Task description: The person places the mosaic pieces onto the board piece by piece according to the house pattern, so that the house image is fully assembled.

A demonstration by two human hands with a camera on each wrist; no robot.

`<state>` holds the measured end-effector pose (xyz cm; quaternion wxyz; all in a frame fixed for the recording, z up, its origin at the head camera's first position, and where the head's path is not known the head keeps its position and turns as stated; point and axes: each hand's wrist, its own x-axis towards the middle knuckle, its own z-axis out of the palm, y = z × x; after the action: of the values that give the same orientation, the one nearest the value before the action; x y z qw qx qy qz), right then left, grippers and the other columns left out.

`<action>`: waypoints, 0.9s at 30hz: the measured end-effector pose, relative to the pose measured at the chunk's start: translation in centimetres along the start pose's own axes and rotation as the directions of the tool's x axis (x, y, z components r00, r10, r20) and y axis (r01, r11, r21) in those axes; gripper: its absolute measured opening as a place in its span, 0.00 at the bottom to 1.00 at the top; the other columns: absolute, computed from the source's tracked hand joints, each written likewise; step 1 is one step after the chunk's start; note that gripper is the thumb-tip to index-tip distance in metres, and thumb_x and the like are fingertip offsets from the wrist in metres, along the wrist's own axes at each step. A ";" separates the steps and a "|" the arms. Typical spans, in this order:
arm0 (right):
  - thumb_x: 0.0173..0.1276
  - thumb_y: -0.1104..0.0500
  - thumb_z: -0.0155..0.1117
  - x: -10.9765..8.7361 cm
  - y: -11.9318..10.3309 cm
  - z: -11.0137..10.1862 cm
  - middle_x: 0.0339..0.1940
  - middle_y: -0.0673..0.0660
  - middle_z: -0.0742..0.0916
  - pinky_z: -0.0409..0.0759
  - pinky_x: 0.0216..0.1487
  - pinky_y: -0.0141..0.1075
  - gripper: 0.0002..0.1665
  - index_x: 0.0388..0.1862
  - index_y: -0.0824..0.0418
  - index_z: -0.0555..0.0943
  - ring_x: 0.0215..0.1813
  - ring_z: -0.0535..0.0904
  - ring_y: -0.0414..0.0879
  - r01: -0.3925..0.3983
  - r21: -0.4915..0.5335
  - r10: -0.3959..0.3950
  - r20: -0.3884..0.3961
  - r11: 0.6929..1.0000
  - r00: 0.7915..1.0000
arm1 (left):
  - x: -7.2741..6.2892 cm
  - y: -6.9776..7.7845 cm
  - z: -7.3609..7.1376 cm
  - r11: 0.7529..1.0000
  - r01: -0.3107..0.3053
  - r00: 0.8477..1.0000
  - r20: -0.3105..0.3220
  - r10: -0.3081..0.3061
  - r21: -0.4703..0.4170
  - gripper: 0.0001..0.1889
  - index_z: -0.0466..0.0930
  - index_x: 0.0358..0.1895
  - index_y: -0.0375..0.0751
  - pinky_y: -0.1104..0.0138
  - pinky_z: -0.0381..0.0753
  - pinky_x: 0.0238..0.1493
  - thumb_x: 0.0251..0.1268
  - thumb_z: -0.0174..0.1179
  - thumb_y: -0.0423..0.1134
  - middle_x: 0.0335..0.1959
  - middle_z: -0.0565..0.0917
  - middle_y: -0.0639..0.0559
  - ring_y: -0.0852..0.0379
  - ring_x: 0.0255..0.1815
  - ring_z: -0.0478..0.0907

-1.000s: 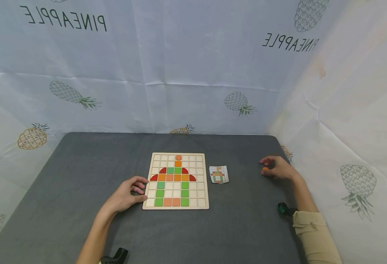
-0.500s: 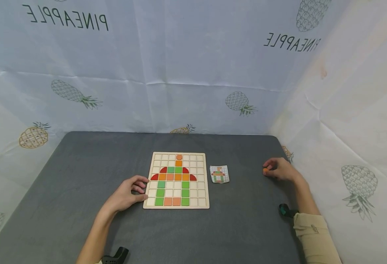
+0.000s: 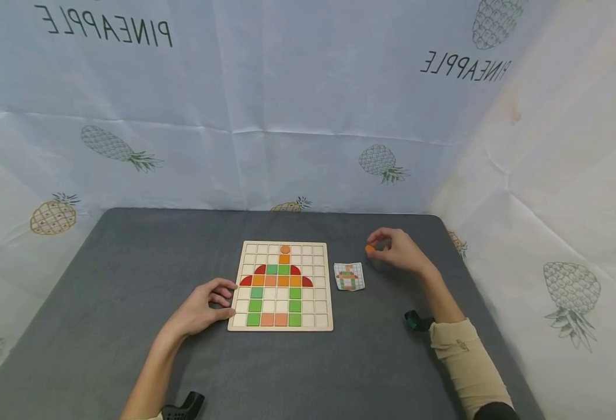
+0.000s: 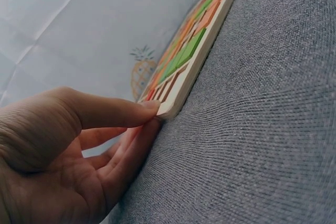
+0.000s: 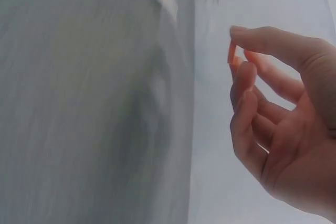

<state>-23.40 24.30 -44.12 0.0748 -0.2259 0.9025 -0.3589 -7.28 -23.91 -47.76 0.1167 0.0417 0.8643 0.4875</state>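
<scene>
A wooden grid board point(image 3: 315, 294) lies on the table with red, orange, green and salmon pieces set in its cells. At its left edge my left hand point(image 3: 198, 309) pinches it; the left wrist view shows the thumb point(image 4: 118, 111) on top of the rim and the fingers against the side. My right hand point(image 3: 399, 249) is in the air to the right of the board, beyond a small picture card point(image 3: 349, 276). Between thumb and fingertips it pinches a small flat orange piece point(image 3: 369, 249), seen edge-on in the right wrist view point(image 5: 231, 52); its full outline is partly covered.
The dark grey table point(image 3: 308, 373) runs back to a white curtain point(image 3: 308, 87) printed with pineapples. Another curtain side point(image 3: 576, 204) stands close along the table's right edge. A black wrist device point(image 3: 417, 321) sits at the right forearm.
My right hand has closed its pinch on the orange piece at the table's right side and carried it left towards the card. The left hand stays at the board's edge.
</scene>
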 end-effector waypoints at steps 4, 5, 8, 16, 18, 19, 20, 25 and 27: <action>0.71 0.61 0.78 2.6 -3.0 2.3 0.48 0.64 0.90 0.72 0.27 0.34 0.15 0.53 0.63 0.86 0.20 0.67 0.38 0.057 0.029 -0.058 0.040 0.998 0.998 | 0.0 0.1 0.1 1.000 0.001 1.000 0.003 -0.001 -0.005 0.28 0.78 0.66 0.31 0.69 0.80 0.45 0.64 0.77 0.31 0.52 0.81 0.40 0.55 0.46 0.80; 0.71 0.61 0.78 3.2 -3.6 2.9 0.49 0.64 0.90 0.72 0.28 0.34 0.15 0.54 0.63 0.86 0.20 0.68 0.38 0.070 0.036 -0.071 0.053 0.997 0.996 | 0.0 0.1 0.2 1.000 0.002 1.000 0.004 -0.002 -0.005 0.28 0.78 0.66 0.31 0.69 0.80 0.45 0.64 0.77 0.31 0.51 0.81 0.40 0.55 0.46 0.80; 0.70 0.62 0.78 5.0 -4.9 4.7 0.50 0.63 0.90 0.74 0.30 0.34 0.16 0.54 0.63 0.87 0.21 0.70 0.40 0.097 0.048 -0.102 0.092 0.994 0.991 | 0.0 0.2 0.3 1.000 0.005 1.000 0.005 -0.005 -0.005 0.28 0.78 0.65 0.31 0.69 0.80 0.45 0.64 0.77 0.31 0.51 0.81 0.40 0.55 0.46 0.80; 0.72 0.58 0.77 8.8 -7.2 8.9 0.53 0.58 0.92 0.84 0.49 0.40 0.13 0.53 0.59 0.88 0.50 0.88 0.49 0.114 0.006 -0.113 0.185 0.994 0.976 | 0.1 0.2 0.3 1.000 -0.005 1.000 0.006 0.006 -0.006 0.28 0.78 0.66 0.31 0.69 0.80 0.45 0.65 0.76 0.31 0.51 0.81 0.40 0.55 0.46 0.80; 0.73 0.57 0.76 9.5 -7.6 9.7 0.52 0.58 0.92 0.84 0.54 0.43 0.12 0.52 0.59 0.88 0.55 0.88 0.51 0.108 -0.014 -0.103 0.201 0.994 0.974 | 0.1 0.2 0.4 1.000 -0.005 1.000 0.005 0.005 -0.006 0.28 0.78 0.66 0.31 0.69 0.80 0.45 0.65 0.76 0.31 0.51 0.81 0.40 0.55 0.46 0.79; 0.74 0.57 0.76 9.8 -7.8 10.0 0.52 0.57 0.92 0.84 0.55 0.45 0.12 0.52 0.58 0.88 0.55 0.88 0.51 0.101 -0.022 -0.094 0.207 0.995 0.974 | 0.2 0.1 0.4 1.000 -0.004 1.000 0.004 0.004 -0.007 0.28 0.78 0.66 0.31 0.69 0.80 0.45 0.65 0.76 0.31 0.51 0.81 0.40 0.55 0.46 0.79; 0.74 0.57 0.75 10.0 -7.9 10.3 0.52 0.57 0.92 0.84 0.56 0.46 0.11 0.52 0.58 0.88 0.55 0.88 0.51 0.098 -0.031 -0.089 0.212 0.995 0.973 | 0.2 0.1 0.4 1.000 -0.002 1.000 0.003 0.002 -0.007 0.28 0.78 0.66 0.31 0.69 0.80 0.45 0.65 0.76 0.31 0.51 0.81 0.40 0.55 0.46 0.79; 0.75 0.57 0.75 10.4 -8.2 11.1 0.52 0.56 0.92 0.83 0.56 0.46 0.09 0.51 0.56 0.88 0.54 0.87 0.50 0.078 -0.067 -0.061 0.223 0.995 0.973 | 0.2 0.0 0.5 1.000 -0.003 1.000 0.007 0.003 -0.011 0.28 0.78 0.65 0.31 0.69 0.80 0.45 0.64 0.76 0.31 0.51 0.81 0.40 0.55 0.46 0.80; 0.74 0.57 0.75 10.4 -8.1 11.2 0.53 0.56 0.92 0.84 0.57 0.46 0.10 0.51 0.56 0.88 0.55 0.87 0.51 0.078 -0.067 -0.061 0.226 0.995 0.972 | 0.2 0.0 0.5 1.000 -0.005 1.000 0.009 0.005 -0.011 0.28 0.78 0.65 0.31 0.70 0.80 0.45 0.64 0.77 0.31 0.51 0.81 0.40 0.55 0.46 0.80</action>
<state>-26.40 7.45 -46.48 0.1546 -0.2990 0.8928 -0.2994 -7.34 -23.45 -48.08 0.1195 0.0453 0.8611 0.4922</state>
